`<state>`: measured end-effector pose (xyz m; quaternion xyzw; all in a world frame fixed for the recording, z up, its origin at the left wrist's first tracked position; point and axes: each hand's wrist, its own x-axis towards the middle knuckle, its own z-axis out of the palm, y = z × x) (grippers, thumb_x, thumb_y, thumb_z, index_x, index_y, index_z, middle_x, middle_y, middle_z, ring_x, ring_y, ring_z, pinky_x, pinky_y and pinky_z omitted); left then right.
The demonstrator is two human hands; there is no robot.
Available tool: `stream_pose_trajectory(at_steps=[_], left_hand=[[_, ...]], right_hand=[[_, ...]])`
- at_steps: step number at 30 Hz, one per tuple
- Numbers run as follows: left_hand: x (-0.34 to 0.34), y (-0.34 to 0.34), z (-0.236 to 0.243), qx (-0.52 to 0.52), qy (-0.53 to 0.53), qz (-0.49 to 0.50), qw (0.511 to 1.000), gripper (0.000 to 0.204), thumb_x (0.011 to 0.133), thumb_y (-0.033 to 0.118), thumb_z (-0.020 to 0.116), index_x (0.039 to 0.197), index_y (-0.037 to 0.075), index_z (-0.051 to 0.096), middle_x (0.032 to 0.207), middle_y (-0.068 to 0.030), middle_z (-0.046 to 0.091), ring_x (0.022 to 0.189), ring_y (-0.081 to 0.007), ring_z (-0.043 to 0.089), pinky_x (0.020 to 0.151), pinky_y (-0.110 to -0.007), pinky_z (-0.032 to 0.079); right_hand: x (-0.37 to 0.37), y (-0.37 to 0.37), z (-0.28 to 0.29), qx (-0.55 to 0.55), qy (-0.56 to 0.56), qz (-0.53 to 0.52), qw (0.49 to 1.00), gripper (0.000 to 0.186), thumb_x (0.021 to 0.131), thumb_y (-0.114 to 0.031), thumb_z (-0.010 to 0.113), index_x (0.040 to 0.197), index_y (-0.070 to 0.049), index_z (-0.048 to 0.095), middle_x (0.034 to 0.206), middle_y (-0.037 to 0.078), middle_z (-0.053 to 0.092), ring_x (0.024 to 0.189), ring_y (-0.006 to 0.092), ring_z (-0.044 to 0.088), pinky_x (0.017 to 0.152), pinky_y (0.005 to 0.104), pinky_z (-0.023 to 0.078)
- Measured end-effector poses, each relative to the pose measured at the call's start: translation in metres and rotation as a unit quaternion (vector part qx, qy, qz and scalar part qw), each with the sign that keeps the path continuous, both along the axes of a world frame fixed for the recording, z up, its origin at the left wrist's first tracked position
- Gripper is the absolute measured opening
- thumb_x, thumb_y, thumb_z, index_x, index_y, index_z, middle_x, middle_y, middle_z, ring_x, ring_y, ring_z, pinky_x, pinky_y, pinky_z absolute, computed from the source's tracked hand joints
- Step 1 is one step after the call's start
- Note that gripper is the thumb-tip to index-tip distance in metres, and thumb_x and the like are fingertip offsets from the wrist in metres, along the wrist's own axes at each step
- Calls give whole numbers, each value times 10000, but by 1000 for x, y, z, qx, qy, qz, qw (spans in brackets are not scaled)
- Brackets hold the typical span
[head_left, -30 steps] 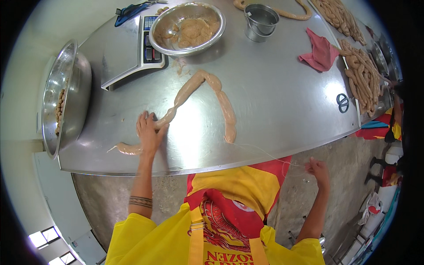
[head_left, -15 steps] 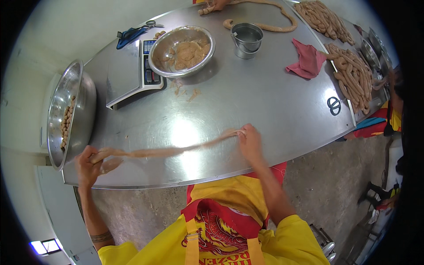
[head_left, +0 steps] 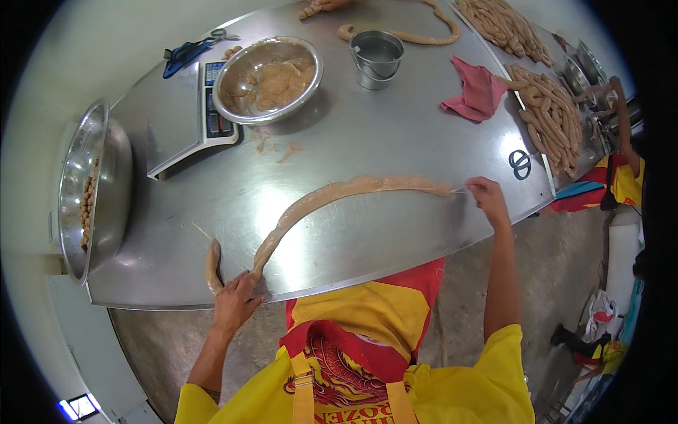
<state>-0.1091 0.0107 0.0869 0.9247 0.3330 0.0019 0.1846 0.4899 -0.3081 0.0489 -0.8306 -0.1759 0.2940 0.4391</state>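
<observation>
A long raw sausage (head_left: pixel 346 186) lies in an arc across the steel table in front of me. My left hand (head_left: pixel 236 302) is closed on it at the near edge, and a short length of sausage (head_left: pixel 212 267) with a thin casing tail sticks out past those fingers. At the far right end my right hand (head_left: pixel 489 199) pinches the thin, pale casing end, pulled out a little from the filled part. The sausage is plump along the middle and narrows toward my left hand.
On the steel table (head_left: pixel 339 152) stand a bowl of meat paste (head_left: pixel 305 94), a scale (head_left: pixel 175 134), a metal bucket (head_left: pixel 381 69), a pink cloth (head_left: pixel 474 90) and black-handled scissors (head_left: pixel 519 165). A large bowl (head_left: pixel 116 191) is at left, sausage piles (head_left: pixel 551 116) at right. Another person's hand (head_left: pixel 326 5) works at the far edge.
The sausage, stretched and blurred between my hands before, now rests in an arc on the table. My right hand has moved right, my left hand right and nearer the edge.
</observation>
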Motion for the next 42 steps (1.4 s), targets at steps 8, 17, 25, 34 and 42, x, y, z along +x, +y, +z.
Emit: stream_pose_trajectory(at_steps=[8, 17, 25, 34, 42], left_hand=[[189, 30, -42, -25, -219, -84, 972, 622, 930, 118, 736, 1513, 68, 523, 1583, -232, 453, 1407, -441, 468, 1172, -487, 412], [287, 122, -34, -398, -16, -162, 903, 263, 810, 88, 850, 1063, 36, 801, 953, -29, 751, 808, -110, 638, 747, -287, 520], [275, 182, -54, -181, -230, -21, 956, 452, 855, 220, 852, 1225, -3, 719, 1208, -151, 699, 1087, -247, 668, 925, -385, 553], [246, 208, -76, 5, -174, 37, 984, 264, 954, -35, 604, 1145, 50, 766, 1149, -148, 693, 1068, -342, 673, 939, -406, 549], [168, 182, -57, 195, -54, 40, 979, 396, 922, 100, 695, 1314, 57, 663, 1351, -172, 661, 1240, -398, 585, 1081, -520, 446]], right_hand=[[-2, -11, -20, -20, -382, 118, 917, 248, 885, -130, 774, 1112, -34, 742, 1050, 134, 752, 928, 278, 711, 811, 369, 564], [-19, 221, 37, 119, -438, 154, 878, 237, 904, -120, 709, 1128, -41, 716, 1091, 178, 702, 1025, 379, 660, 930, 460, 522], [76, 388, 68, 29, -515, 179, 838, 245, 1008, -216, 612, 1006, -2, 732, 1039, 258, 721, 1010, 449, 679, 910, 555, 522], [105, 425, 54, -215, -341, 284, 870, 595, 1083, -493, 470, 1121, 34, 745, 1187, 305, 711, 1152, 475, 664, 1010, 531, 515], [89, 407, 79, -142, -371, 255, 882, 443, 1046, -416, 564, 1032, -16, 754, 1158, 245, 733, 1090, 449, 679, 915, 532, 531]])
